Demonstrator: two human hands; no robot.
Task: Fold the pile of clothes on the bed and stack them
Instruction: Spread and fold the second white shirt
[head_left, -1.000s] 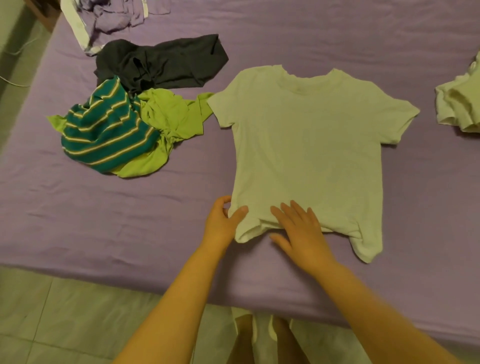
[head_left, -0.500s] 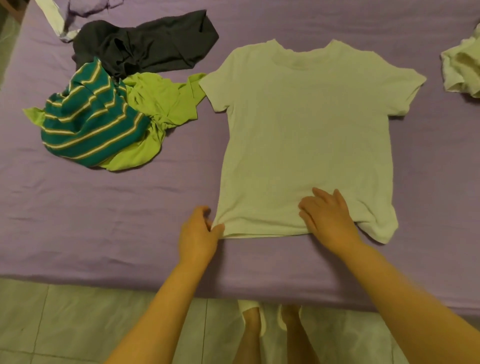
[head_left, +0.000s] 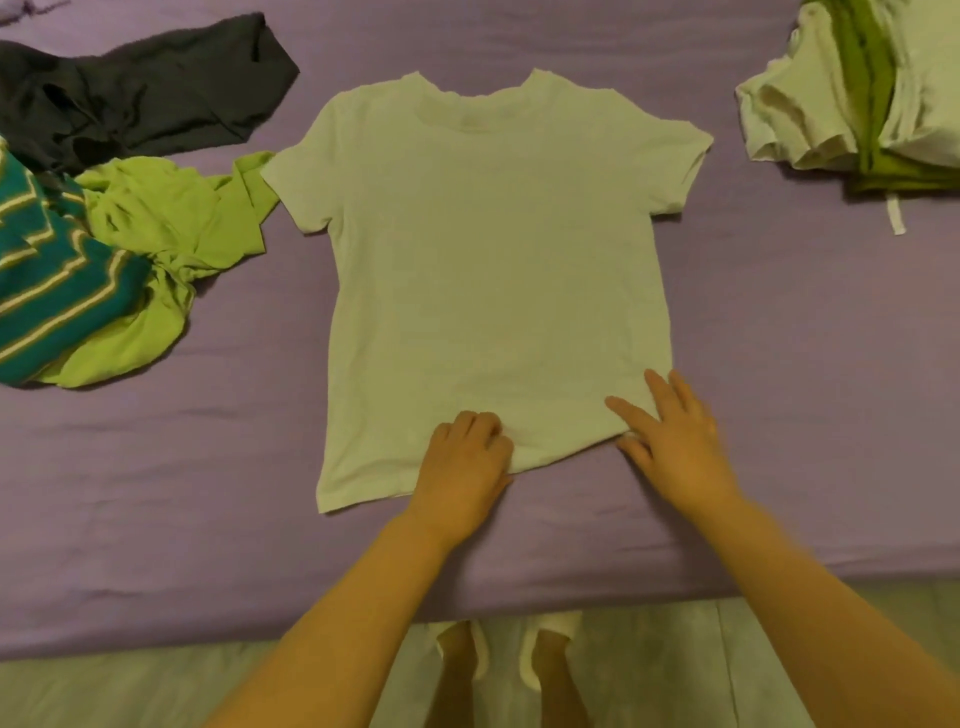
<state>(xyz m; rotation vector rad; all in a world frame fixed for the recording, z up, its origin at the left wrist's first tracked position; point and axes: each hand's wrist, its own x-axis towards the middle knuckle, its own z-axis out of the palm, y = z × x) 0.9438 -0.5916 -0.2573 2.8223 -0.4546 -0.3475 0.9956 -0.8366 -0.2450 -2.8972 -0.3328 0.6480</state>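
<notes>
Shirt (head_left: 493, 270) flat on bed (head_left: 779, 364), long axis running away from body — left hand (head_left: 462, 462) curled on hem mid-edge, right hand (head_left: 675, 441) flat-fingered on nearest right corner.

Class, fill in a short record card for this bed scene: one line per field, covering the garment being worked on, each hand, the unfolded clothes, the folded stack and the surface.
Garment in work: white T-shirt, spread flat, neck away from the person
Left hand: fingers curled on the shirt's bottom hem, near its middle
Right hand: fingers straight, pressing the hem's right corner
Unfolded clothes: dark garment, lime green garment, teal striped garment, crumpled at left
Folded stack: at far right, white and green layers
Surface: purple bedsheet
</notes>
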